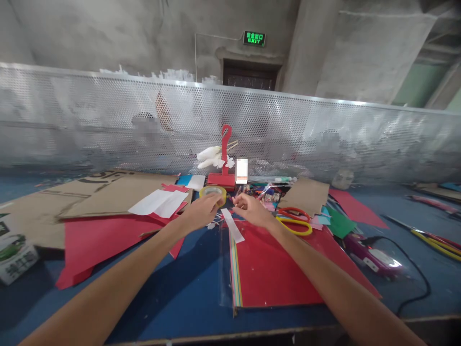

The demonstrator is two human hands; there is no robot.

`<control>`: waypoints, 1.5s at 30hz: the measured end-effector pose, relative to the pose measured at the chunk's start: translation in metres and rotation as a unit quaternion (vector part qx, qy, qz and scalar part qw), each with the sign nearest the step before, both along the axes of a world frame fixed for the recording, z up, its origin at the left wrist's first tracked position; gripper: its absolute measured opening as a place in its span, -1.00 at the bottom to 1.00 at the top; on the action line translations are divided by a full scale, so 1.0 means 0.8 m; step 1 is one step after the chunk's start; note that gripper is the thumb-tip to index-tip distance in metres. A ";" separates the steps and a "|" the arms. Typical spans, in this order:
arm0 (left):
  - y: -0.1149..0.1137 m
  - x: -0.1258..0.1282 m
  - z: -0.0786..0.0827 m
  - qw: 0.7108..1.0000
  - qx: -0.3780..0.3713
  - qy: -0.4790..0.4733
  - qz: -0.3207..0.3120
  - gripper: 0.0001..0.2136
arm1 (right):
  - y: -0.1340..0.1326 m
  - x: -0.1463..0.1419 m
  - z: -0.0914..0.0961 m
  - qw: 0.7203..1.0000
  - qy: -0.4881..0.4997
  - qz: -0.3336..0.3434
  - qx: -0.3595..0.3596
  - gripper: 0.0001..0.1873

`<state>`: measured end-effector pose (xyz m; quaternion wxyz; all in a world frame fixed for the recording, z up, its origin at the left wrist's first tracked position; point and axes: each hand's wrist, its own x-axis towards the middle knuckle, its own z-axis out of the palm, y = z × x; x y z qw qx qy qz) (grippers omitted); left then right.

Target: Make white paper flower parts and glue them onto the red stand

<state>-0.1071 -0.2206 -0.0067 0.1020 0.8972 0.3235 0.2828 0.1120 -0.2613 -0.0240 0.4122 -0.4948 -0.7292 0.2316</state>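
Observation:
My left hand (201,211) is closed around a roll of clear tape (213,193), held just above the blue table (180,283). My right hand (252,209) is beside it, fingers pinched together, seemingly on the tape's loose end, though that is too small to be sure. Between and below the hands lies a white paper strip (232,225). It rests on the top edge of a stack of coloured paper with a red sheet on top (281,269).
Red paper (104,240), white sheets (158,203) and brown cardboard (108,194) lie left. A red stand with white pieces (223,166) stands behind. Scissors (295,220), a purple glue gun (374,254) with cord, and scraps lie right. A perforated metal screen (324,129) closes the back.

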 end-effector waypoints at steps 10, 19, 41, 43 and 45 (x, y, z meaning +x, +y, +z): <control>-0.008 0.004 -0.015 0.989 0.037 0.141 0.005 -0.70 | 0.005 -0.005 -0.015 0.987 -0.157 -0.005 -0.019 -0.63; -0.002 0.006 -0.024 0.994 0.004 0.082 -0.073 -0.72 | 0.023 -0.001 -0.030 0.999 -0.039 0.018 -0.029 -0.67; -0.015 0.023 0.006 0.944 -0.215 -0.226 -0.106 -0.73 | -0.006 -0.014 0.016 0.979 0.197 0.046 0.034 -0.65; -0.017 0.022 0.008 0.942 -0.226 -0.233 -0.087 -0.73 | -0.004 -0.012 0.015 0.974 0.219 0.054 0.001 -0.63; -0.018 0.022 0.010 0.940 -0.236 -0.234 -0.075 -0.71 | -0.004 -0.010 0.015 0.968 0.240 0.064 -0.017 -0.60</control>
